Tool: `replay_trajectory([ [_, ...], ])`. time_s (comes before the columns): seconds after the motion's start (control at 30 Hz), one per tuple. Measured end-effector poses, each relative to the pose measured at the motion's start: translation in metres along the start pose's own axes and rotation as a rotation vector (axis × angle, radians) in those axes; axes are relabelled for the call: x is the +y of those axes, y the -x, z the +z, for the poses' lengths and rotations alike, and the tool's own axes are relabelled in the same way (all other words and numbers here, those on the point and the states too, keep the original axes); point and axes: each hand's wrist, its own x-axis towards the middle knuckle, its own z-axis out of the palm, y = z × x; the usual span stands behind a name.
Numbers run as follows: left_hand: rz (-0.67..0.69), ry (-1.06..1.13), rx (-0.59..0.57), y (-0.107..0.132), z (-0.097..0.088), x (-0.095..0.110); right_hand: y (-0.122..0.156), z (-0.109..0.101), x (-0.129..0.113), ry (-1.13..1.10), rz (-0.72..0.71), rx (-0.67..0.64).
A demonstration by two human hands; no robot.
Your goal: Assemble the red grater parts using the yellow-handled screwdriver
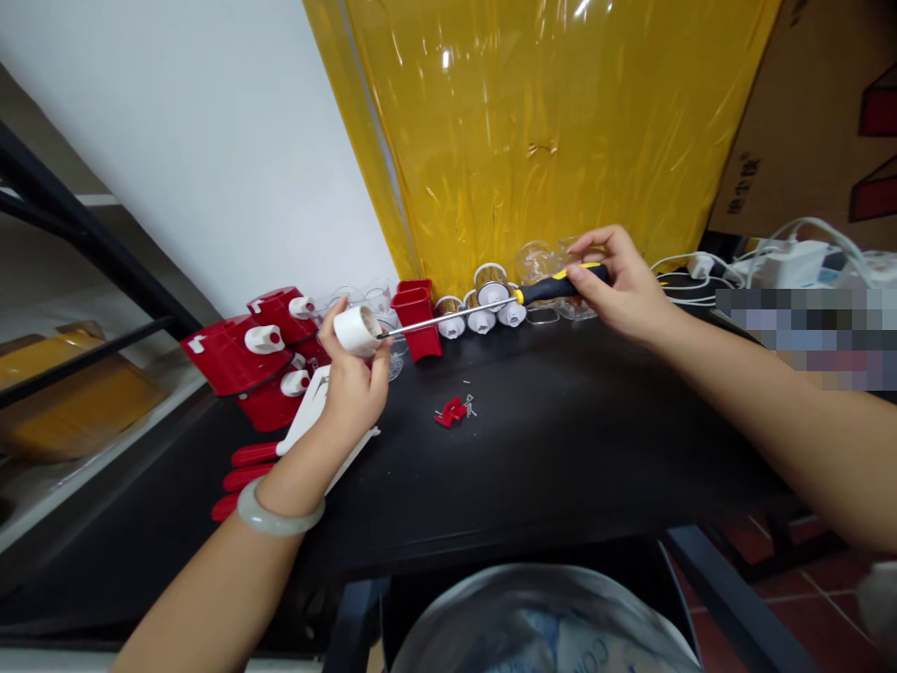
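One white cup-shaped part [354, 332] is up over the left of the black table [561, 411], our left hand [355, 381] curled round it. We grip a screwdriver [547, 288] in our right hand [620, 288], fingers closed on its handle, tip at the part's opening. Small red pieces [452, 412] lie mid-table.

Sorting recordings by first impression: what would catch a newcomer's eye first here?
Probably the glossy yellow plastic sheeting, filling the upper middle behind the black tabletop. In front of it, a long black-and-yellow-handled metal screwdriver reaches from the right hand to the open end of a short white cylinder in the left hand. Glossy red housings stand at left.
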Motion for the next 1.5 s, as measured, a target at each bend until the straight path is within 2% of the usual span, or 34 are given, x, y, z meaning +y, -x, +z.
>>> replay_trajectory([
  [0.47, -0.004, 0.034, -0.061, 0.003, 0.001, 0.002, -0.002, 0.003, -0.015, -0.548, 0.253, -0.086],
  [0.53, -0.012, 0.038, -0.06, 0.003, 0.001, 0.001, -0.002, 0.004, -0.014, -0.515, 0.234, -0.082],
  [0.67, -0.028, 0.034, -0.049, 0.003, 0.002, 0.001, -0.002, 0.004, -0.007, -0.309, 0.149, -0.058],
  [0.8, -0.015, 0.019, -0.02, 0.0, 0.001, 0.0, -0.001, 0.003, -0.003, -0.173, 0.145, -0.07],
  [1.13, -0.041, 0.045, -0.008, 0.001, 0.002, 0.0, -0.003, -0.001, -0.003, -0.309, 0.129, -0.099],
  [1.5, -0.026, 0.044, -0.027, 0.002, 0.002, 0.0, -0.001, 0.004, -0.006, -0.23, 0.095, -0.047],
])
